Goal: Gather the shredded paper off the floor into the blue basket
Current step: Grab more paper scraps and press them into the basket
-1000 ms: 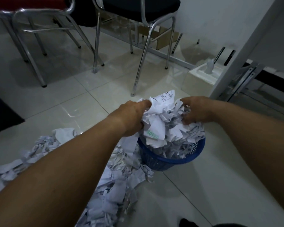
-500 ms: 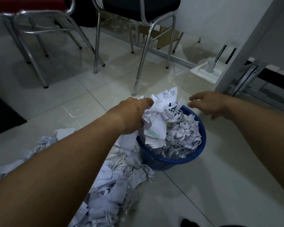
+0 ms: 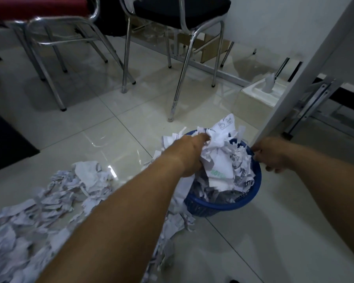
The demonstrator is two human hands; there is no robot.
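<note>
two chrome-legged chairs (image 3: 172, 27) stand on glossy pale floor tiles (image 3: 110, 127). left hand (image 3: 189, 158) clutches a paper wad (image 3: 217, 158) over the blue basket (image 3: 251, 201); right hand (image 3: 271, 157) curls on its rim. shredded paper (image 3: 39, 217) litters left.

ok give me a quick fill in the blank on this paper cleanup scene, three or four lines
1. The left hand pushes a wad of paper into the basket, whose colour is ____.
2. The right hand grips the basket's ____.
3. The loose shredded paper lies on the ____ floor.
4. The chair behind the basket has a ____ seat.

Missing words: blue; rim; tiled; black
</note>
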